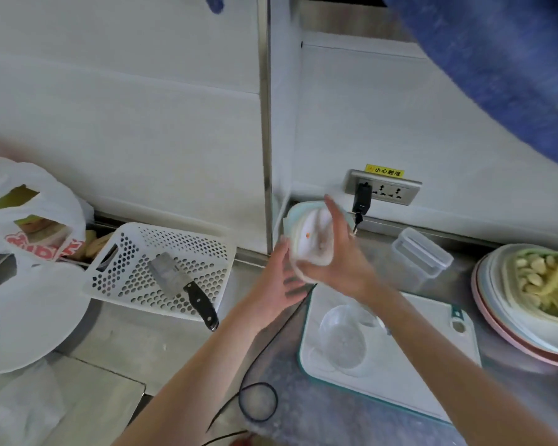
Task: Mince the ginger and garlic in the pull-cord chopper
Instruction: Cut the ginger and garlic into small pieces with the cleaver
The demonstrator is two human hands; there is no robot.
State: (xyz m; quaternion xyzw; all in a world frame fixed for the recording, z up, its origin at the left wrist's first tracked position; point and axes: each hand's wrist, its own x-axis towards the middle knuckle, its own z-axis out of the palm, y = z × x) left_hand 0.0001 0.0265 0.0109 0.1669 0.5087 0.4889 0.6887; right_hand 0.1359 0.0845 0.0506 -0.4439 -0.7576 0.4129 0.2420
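Fingers of the right hand wrap the chopper lid at frame centre; left hand flat beneath. Light, stiff plastic (likely slick): hold the rim.

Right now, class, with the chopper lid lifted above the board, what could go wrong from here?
1. The chopper lid is held in the air by the right hand, the left hand open beside it; it could slip onto the clear bowl below.
2. The cleaver lies on the tilted white basket, handle overhanging, and might slide off.
3. A black cable loops near the forearms and may snag.
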